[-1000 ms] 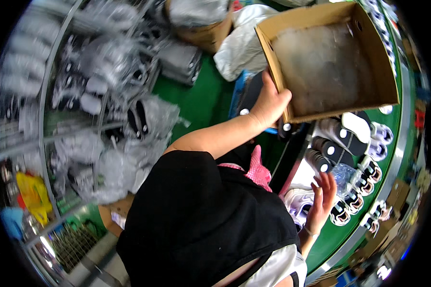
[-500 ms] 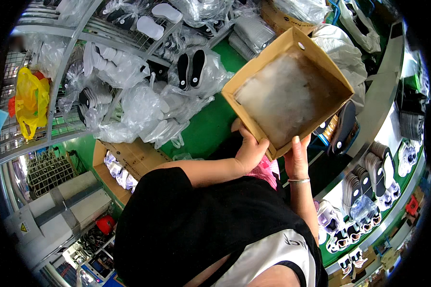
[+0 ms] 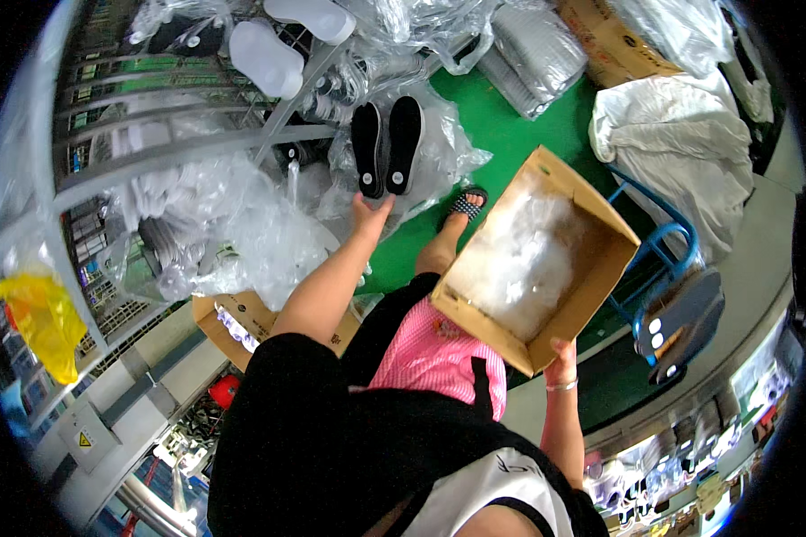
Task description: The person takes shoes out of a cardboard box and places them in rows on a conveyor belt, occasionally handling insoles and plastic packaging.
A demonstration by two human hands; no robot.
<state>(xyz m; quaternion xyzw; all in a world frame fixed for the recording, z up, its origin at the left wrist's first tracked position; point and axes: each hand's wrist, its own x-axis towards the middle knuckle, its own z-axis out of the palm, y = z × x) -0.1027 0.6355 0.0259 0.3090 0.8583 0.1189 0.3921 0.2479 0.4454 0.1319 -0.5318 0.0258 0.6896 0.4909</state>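
My left hand point(image 3: 373, 215) reaches forward to the heel ends of two black insoles point(image 3: 367, 150) lying side by side on clear plastic. Its thumb and one finger show at the heels; the other fingers are hidden beneath, and the hand seems closed round them. My right hand point(image 3: 561, 362) grips the near right corner of an open cardboard box point(image 3: 591, 295), thumb along the wall. Whitish, cloudy plastic film point(image 3: 524, 246) lies inside the box, which tilts over my lap.
Metal racks point(image 3: 107, 192) with bagged insoles stand at the left. A yellow bag point(image 3: 43, 322) hangs there. To the right are a blue-framed trolley point(image 3: 658, 237), dark soles point(image 3: 685, 313) and a white sack point(image 3: 672, 134). Another carton point(image 3: 242, 313) sits left of my leg.
My left hand has let go of the box and stretched forward to the black insoles. The box, held by my right hand alone, is lower and turned. My view has shifted.
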